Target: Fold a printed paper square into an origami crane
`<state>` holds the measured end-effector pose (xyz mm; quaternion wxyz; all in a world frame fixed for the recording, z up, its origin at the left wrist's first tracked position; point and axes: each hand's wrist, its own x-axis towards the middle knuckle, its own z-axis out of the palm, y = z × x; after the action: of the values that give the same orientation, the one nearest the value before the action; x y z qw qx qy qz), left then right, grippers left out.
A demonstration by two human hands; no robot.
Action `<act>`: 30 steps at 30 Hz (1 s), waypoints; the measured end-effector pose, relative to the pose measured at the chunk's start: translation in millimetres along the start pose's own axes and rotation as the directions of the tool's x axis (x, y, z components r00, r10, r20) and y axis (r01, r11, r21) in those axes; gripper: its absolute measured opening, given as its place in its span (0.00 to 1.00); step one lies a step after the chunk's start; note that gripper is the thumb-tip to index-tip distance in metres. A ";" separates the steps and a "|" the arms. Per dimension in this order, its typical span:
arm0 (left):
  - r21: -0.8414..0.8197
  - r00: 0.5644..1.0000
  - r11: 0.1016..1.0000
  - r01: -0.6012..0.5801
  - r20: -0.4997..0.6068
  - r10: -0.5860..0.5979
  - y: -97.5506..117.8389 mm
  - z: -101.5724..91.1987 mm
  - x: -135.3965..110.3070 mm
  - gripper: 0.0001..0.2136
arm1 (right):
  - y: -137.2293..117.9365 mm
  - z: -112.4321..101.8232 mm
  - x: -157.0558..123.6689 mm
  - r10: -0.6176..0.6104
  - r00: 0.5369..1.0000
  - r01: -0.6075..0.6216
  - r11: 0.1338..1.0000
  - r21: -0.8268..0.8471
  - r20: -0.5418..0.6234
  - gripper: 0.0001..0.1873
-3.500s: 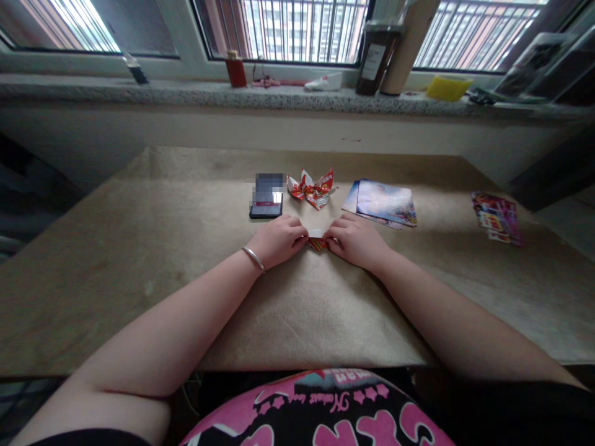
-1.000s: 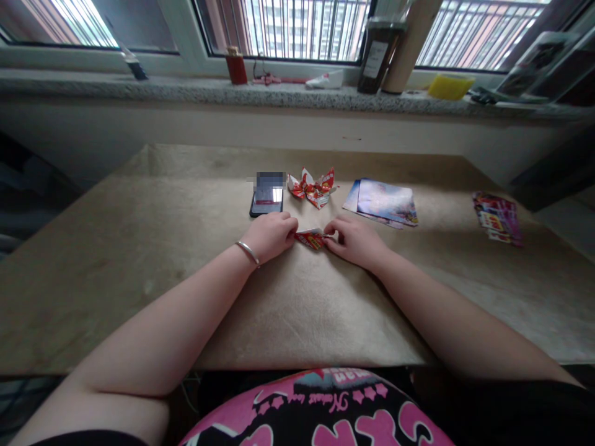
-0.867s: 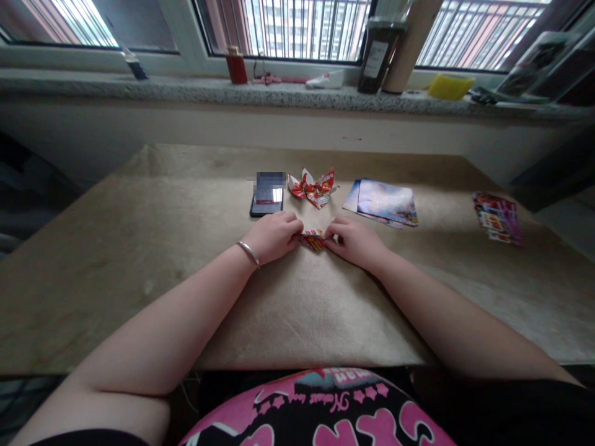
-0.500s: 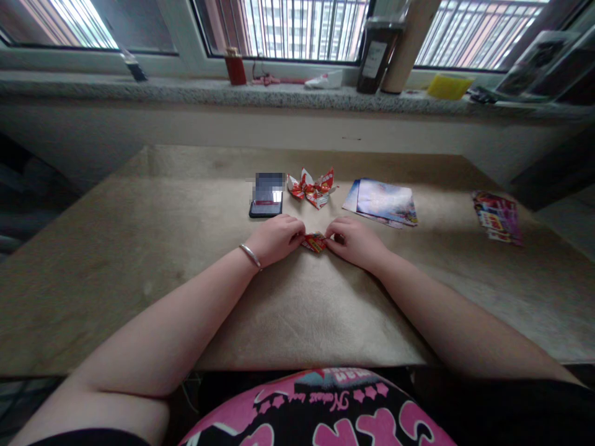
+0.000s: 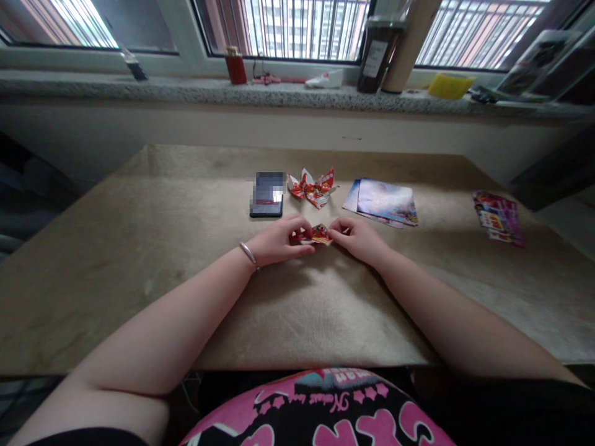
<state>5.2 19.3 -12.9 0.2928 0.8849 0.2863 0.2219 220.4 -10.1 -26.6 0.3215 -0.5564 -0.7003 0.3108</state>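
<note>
A small piece of folded paper point(image 5: 320, 234), red and yellow with print, is between my two hands just above the tabletop. My left hand point(image 5: 281, 240) has its fingers and thumb around the left end, the thumb stretched along the near side. At the other end, the fingertips of my right hand point(image 5: 357, 238) pinch the edge. Part of the paper is hidden behind the left fingers. Just beyond lie joined red and white folded paper pieces point(image 5: 312, 188) with pointed tips. A phone point(image 5: 266, 195) rests to their left, its screen partly blurred.
Right of the folded pieces lies a small stack of printed sheets point(image 5: 388, 201). More colourful printed papers point(image 5: 498, 218) sit near the right edge of the table point(image 5: 153, 241). Along the windowsill point(image 5: 186, 93) stand a red lighter-like object point(image 5: 235, 66), a dark container point(image 5: 374, 59) and a yellow item point(image 5: 450, 87).
My left hand has shifted its hold, its thumb now lower and further right. The folded paper has turned and lifted slightly, showing a different face. My right hand still pinches its end.
</note>
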 end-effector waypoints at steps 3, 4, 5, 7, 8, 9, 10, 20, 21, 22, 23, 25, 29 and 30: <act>0.031 1.000 0.999 0.015 -0.006 -0.015 0.3 0.8 0.3 0.11 | 2.0 1.0 1.6 0.016 1.000 -0.015 1.000 0.023 -0.015 0.11; 0.050 0.999 0.998 0.029 -0.016 -0.028 0.4 1.5 0.4 0.09 | 2.9 1.4 2.1 0.017 1.000 -0.016 0.999 0.043 -0.019 0.11; 0.065 0.999 0.997 0.045 -0.026 -0.043 0.5 2.3 0.6 0.07 | 3.7 1.8 2.4 0.014 1.000 -0.012 0.997 0.073 -0.021 0.11; 0.078 0.996 0.994 0.075 -0.054 -0.071 0.4 3.5 0.8 0.06 | 4.7 2.2 2.3 0.001 1.000 0.003 0.988 0.155 -0.025 0.11; 0.074 0.994 0.993 0.091 -0.069 -0.086 0.2 4.0 0.9 0.06 | 4.6 2.2 1.8 -0.010 1.000 0.014 0.982 0.190 -0.022 0.12; 0.066 0.991 0.992 0.109 -0.079 -0.104 -0.2 4.2 0.9 0.06 | 4.0 2.1 1.0 -0.022 1.000 0.025 0.977 0.213 -0.017 0.14; 0.059 0.989 0.991 0.123 -0.085 -0.118 -0.6 4.4 1.0 0.06 | 2.9 2.0 0.0 -0.031 1.000 0.030 0.976 0.217 0.000 0.15; 0.302 0.995 0.950 0.080 -0.088 -0.056 -2.0 5.3 4.6 0.04 | -3.6 5.4 -2.9 -0.056 0.998 0.056 0.998 -0.032 0.003 0.07; 0.315 0.995 0.946 0.079 -0.088 -0.054 -2.2 5.9 4.9 0.04 | -3.2 5.3 -2.3 -0.067 0.998 0.067 0.995 -0.071 -0.008 0.07; 0.324 0.995 0.943 0.077 -0.090 -0.051 -2.4 6.5 5.2 0.04 | -2.9 5.1 -1.7 -0.087 0.996 0.084 0.990 -0.110 -0.020 0.06; 0.330 0.995 0.941 0.075 -0.093 -0.047 -2.6 7.1 5.4 0.05 | -2.8 4.9 -1.0 -0.113 0.993 0.108 0.984 -0.144 -0.031 0.06; 0.341 0.994 0.937 0.074 -0.102 -0.041 -2.8 8.2 5.5 0.05 | -2.8 4.8 0.1 -0.169 0.985 0.158 0.969 -0.188 -0.042 0.06; 0.366 0.993 0.927 0.086 -0.107 -0.050 -2.3 8.9 5.8 0.05 | -2.4 6.3 2.2 -0.199 0.980 0.187 0.952 -0.243 -0.028 0.05; 0.373 0.993 0.924 0.084 -0.104 -0.049 -2.4 8.9 6.0 0.05 | -1.9 6.8 2.7 -0.203 0.979 0.191 0.947 -0.260 -0.021 0.04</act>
<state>13.7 21.2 -19.6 0.1112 0.9031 0.3668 0.1938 213.4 -8.3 -28.9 0.2929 -0.5277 -0.7789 0.1706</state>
